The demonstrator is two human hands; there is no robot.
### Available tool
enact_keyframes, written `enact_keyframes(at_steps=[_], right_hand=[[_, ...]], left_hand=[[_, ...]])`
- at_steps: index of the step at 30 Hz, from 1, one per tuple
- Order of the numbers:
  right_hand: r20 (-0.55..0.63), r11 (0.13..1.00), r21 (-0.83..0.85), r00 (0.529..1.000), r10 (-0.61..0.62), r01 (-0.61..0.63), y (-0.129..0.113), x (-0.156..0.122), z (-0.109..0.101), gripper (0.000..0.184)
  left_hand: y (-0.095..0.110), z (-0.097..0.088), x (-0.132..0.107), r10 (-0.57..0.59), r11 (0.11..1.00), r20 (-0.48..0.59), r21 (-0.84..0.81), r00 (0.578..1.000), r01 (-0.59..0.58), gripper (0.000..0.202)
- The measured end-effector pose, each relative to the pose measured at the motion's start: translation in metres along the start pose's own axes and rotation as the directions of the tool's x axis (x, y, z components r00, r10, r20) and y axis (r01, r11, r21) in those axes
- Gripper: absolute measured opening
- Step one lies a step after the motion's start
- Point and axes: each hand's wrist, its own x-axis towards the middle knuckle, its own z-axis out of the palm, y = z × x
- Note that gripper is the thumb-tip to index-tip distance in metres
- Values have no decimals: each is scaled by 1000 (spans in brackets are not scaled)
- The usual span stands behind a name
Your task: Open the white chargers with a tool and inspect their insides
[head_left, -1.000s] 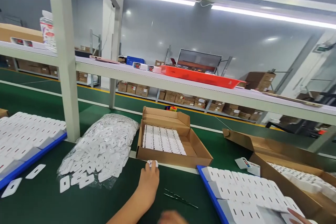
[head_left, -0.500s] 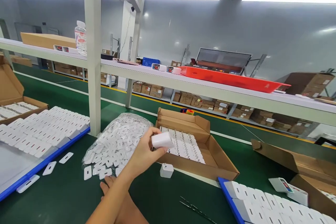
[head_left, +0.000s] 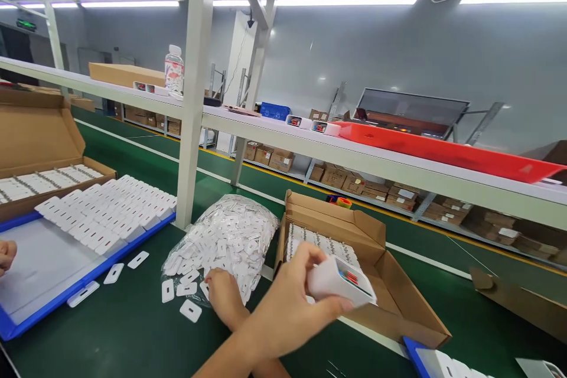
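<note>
My left hand (head_left: 287,301) is closed around a white plastic casing (head_left: 330,280), its open end tilted toward the right with red and dark parts inside. Under the left forearm, my right hand (head_left: 225,295) crosses over to the near edge of a clear plastic bag (head_left: 237,224) full of small white slotted plates. Its fingers are curled together against a white plate (head_left: 204,289); the hand hides whether they grip it. Several loose plates (head_left: 190,310) lie just left of it. Behind the left hand, a brown cardboard box (head_left: 410,295) contains rows of white casings.
At left, a blue-rimmed tray (head_left: 39,266) bears rows of white casings; another person's hand (head_left: 6,255) is over it. Another blue tray (head_left: 416,357) is at lower right. Tweezers (head_left: 335,370) lie at the bottom edge. An upright post (head_left: 195,100) and shelf (head_left: 274,133) stand ahead.
The view has swung left. My left hand has turned the casing so its open end shows. My right hand has moved onto the plates, its fingers now curled. Another person's hand has appeared at left.
</note>
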Motion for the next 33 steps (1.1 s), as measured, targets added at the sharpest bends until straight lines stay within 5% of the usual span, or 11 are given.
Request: enact_keyframes(at_steps=[6,12,17,27,33], right_hand=[[-108,987,-114,989,97,-110,-2,9,-7,64],[-49,993,-106,998,48,-53,0,51,3,51],[-90,984,-111,987,130,-140,11,72,1,70],[-19,993,-98,998,60,-61,-26,23,13,56],[-98,973,-187,988,120,-137,-19,24,-14,57]], left_hand=[[-3,11,-1,-24,992,80,127,997,14,41],[-10,14,9,-75,974,122,223,990,46,53],[13,8,2,-94,965,48,251,994,79,37],[33,12,-3,-83,947,51,314,995,63,36],[32,14,-10,-38,942,60,336,997,15,39]])
